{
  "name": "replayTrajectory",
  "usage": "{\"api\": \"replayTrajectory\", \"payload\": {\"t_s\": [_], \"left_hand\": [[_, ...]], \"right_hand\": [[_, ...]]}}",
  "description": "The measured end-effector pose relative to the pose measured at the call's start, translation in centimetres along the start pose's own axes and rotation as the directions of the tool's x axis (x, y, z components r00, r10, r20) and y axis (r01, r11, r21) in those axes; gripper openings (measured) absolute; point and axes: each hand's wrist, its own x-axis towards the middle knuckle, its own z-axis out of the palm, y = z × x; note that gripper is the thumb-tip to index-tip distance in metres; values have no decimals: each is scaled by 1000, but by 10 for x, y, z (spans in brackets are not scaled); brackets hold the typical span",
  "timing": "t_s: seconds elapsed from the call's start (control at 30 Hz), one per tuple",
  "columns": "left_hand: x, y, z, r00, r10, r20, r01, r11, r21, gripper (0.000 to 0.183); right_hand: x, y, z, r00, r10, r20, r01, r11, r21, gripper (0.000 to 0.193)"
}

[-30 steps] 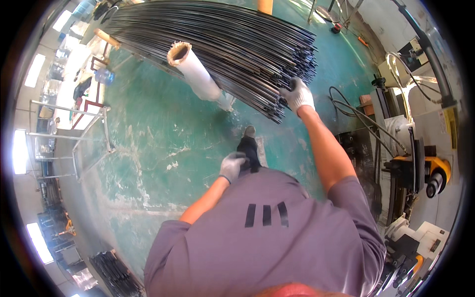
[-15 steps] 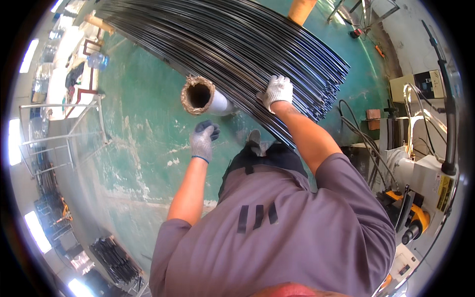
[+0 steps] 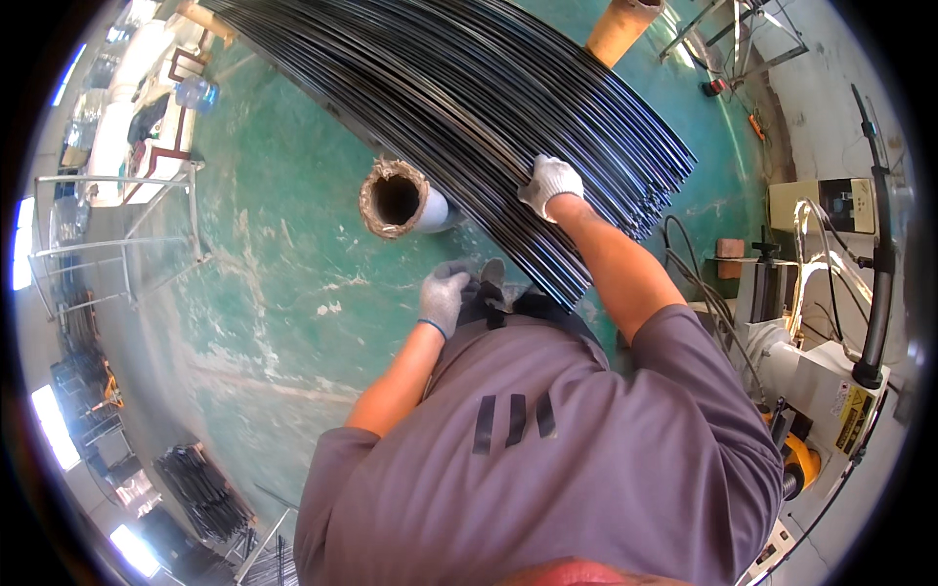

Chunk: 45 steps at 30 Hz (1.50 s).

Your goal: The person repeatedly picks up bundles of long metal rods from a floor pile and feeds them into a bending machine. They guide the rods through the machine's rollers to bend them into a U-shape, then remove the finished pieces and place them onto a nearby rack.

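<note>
Two gloved hands show, both in white knit gloves. The right hand (image 3: 550, 184) lies on top of the bundle of dark steel rods (image 3: 469, 107), its fingers curled down over the rods near their cut ends; whether it grips a single rod or only presses on the pile is hard to make out. The left hand (image 3: 445, 296) hangs loose and holds nothing, its fingers half bent, close above a dark shoe (image 3: 486, 293) that the person's grey shirt (image 3: 547, 459) partly hides. The rods are far too many to count; they fan out across the green floor (image 3: 283, 283) from the upper left toward the right, and their far ends are cut off by the picture's rim. Two cardboard tubes are in view: one frayed, open-mouthed tube (image 3: 394, 199) stands just left of the bundle, its lower part wrapped in white, and a second brown tube (image 3: 621, 27) rises behind the rods, its top cut off. To the right stands a white machine (image 3: 816, 376) bearing one yellow triangular warning label (image 3: 853, 414), with a beige box (image 3: 819, 203) above it. One bundle of short dark bars (image 3: 200, 483) lies lower left.
</note>
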Motion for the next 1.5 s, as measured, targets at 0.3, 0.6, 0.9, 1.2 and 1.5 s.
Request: {"api": "replayTrajectory", "payload": {"t_s": [0.3,0.6,0.9,1.2,1.5], "left_hand": [[5,20,1,997,39,-66,-43,997,-61,27],[1,0,-2,999,15,-39,-17,998,-66,28],[0,15,6,997,18,-75,-23,997,-71,26],[4,23,33,997,28,66,-24,998,-60,32],[38,70,70,969,37,244,26,967,-252,29]], "right_hand": [[23,-3,-13,977,-13,215,30,997,-72,42],[15,-4,-29,961,-52,273,-13,973,231,44],[4,-3,-43,872,-27,488,-380,591,712,26],[-14,-5,-42,912,-46,407,-274,668,692,38],[-132,46,-49,884,210,417,-256,965,56,76]]}}
